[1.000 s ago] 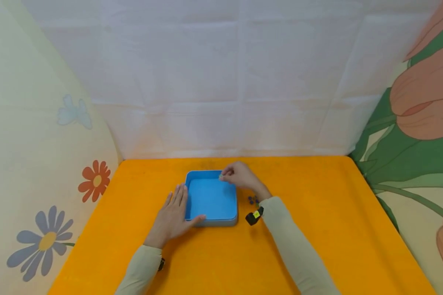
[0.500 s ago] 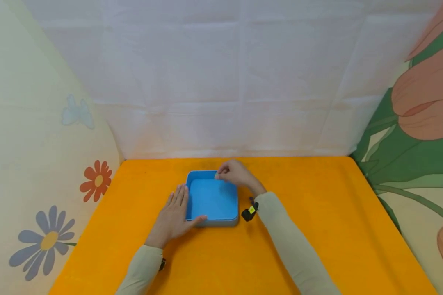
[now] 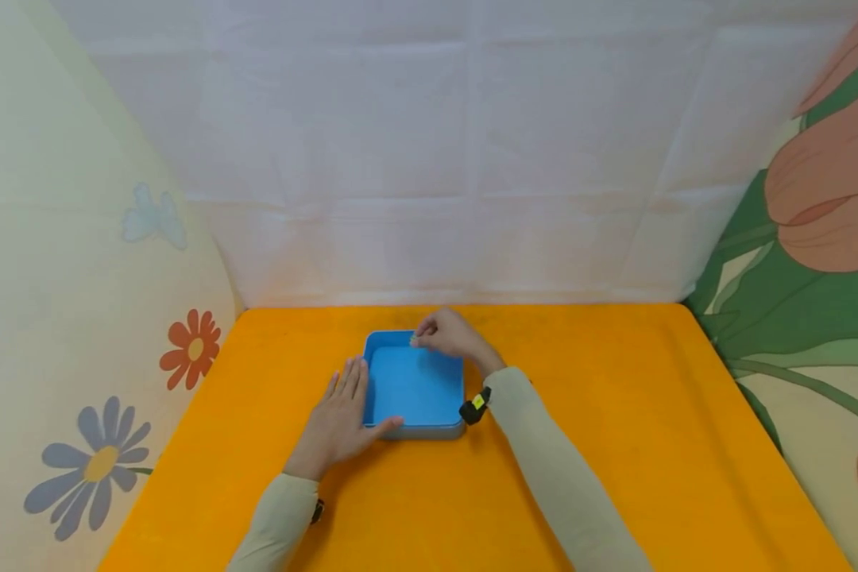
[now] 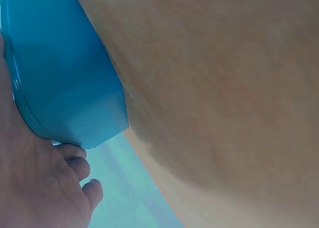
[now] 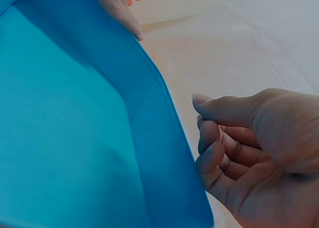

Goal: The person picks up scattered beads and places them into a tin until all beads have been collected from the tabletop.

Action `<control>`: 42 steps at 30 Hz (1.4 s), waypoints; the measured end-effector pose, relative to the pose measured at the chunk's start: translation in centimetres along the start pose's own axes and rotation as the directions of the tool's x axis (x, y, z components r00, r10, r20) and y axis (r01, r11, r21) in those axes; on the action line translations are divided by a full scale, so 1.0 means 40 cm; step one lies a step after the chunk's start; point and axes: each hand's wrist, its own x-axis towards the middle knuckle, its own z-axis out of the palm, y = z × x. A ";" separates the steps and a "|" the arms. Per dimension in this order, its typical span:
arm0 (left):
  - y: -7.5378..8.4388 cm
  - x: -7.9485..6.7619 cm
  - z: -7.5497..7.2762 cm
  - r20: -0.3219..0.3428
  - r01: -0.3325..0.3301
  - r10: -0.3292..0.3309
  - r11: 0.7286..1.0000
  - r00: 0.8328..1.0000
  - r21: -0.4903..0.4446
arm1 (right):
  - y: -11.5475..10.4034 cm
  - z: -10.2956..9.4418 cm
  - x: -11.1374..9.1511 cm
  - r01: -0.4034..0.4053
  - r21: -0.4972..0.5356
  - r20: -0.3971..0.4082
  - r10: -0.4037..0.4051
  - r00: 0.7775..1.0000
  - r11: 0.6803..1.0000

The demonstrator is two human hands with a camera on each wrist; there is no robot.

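Note:
A shallow square blue box (image 3: 415, 389) stands on the orange table, and its floor looks bare in the head view. My left hand (image 3: 336, 417) rests against its left side, fingers straight along the wall, thumb over the front edge. In the left wrist view, fingertips (image 4: 92, 190) show past the box's wall (image 4: 65, 73). Above the far rim, my right hand (image 3: 449, 334) pinches a small pale piece (image 3: 414, 341) between thumb and fingertips; its kind is too small to tell. The right wrist view shows those fingers (image 5: 210, 156) just outside the blue wall (image 5: 164, 138), the piece mostly hidden.
An orange cloth covers the table (image 3: 615, 413). Behind it hangs a white sheet (image 3: 400, 199), with flower-printed cloths at left (image 3: 100, 318) and right (image 3: 815, 278). Black wrist cameras (image 3: 475, 405) are strapped to both wrists.
My right hand has shifted a little left along the box's far rim, still pinching the small piece. Small dark pieces right of the box are now hidden by that arm. The left hand stays put.

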 end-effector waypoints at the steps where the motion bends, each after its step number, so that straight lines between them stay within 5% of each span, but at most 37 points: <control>1: 0.000 0.000 -0.001 -0.002 0.000 0.000 1.000 1.000 0.001 | 0.000 0.001 0.003 0.001 -0.001 0.002 -0.001 1.000 1.000; 42: 0.013 -0.001 -0.004 -0.009 0.009 -0.009 1.000 1.000 0.023 | 0.001 0.071 0.058 -0.055 0.013 0.040 0.054 0.998 0.998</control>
